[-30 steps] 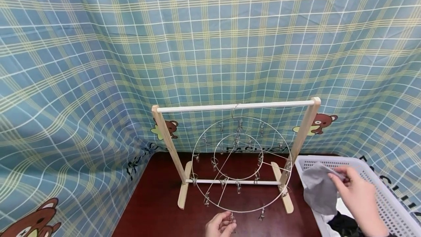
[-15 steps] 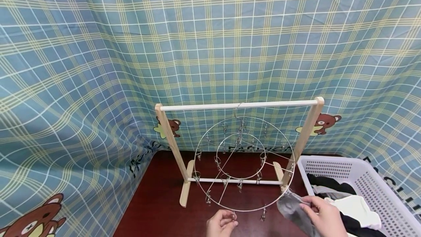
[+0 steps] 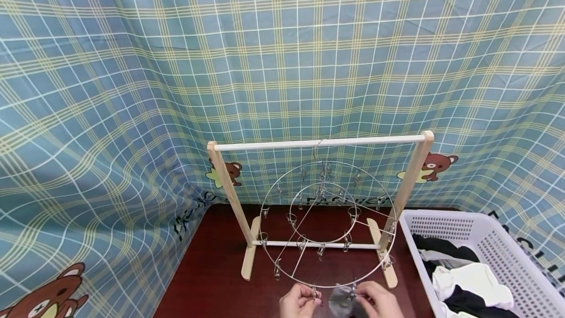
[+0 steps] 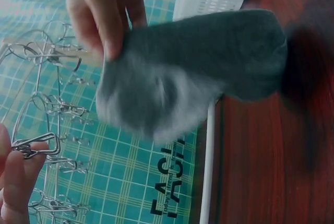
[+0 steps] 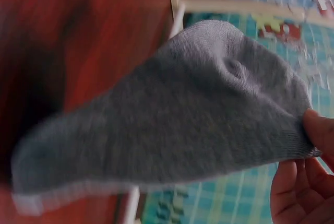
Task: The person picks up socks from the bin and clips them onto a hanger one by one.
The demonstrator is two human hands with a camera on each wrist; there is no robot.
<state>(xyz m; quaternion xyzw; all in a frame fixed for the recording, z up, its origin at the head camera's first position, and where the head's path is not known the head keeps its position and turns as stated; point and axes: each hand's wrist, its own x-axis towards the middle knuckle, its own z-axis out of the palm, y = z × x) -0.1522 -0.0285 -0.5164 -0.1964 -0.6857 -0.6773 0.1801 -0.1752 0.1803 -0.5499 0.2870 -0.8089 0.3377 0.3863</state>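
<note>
Well forward of the back edge of the desk point(image 3: 212, 259), the left hand point(image 3: 298, 302) pinches a clip point(image 4: 23, 149), the right hand point(image 3: 378, 300) a grey sock point(image 5: 172, 117) by its cuff point(image 5: 293, 141); I'd feed that in flat.

Grey sock point(image 5: 167, 125): toe end blurred, right wrist view. Head view: basket point(image 3: 443, 225), left hand point(image 3: 300, 302) cut off below.

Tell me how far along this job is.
Done: the hanger hooks over the rack. In hand: the left hand pinches a clip; the right hand holds a sock, not yet clipped. Remaining: that sock, likely plus the clothes in the basket.
</note>
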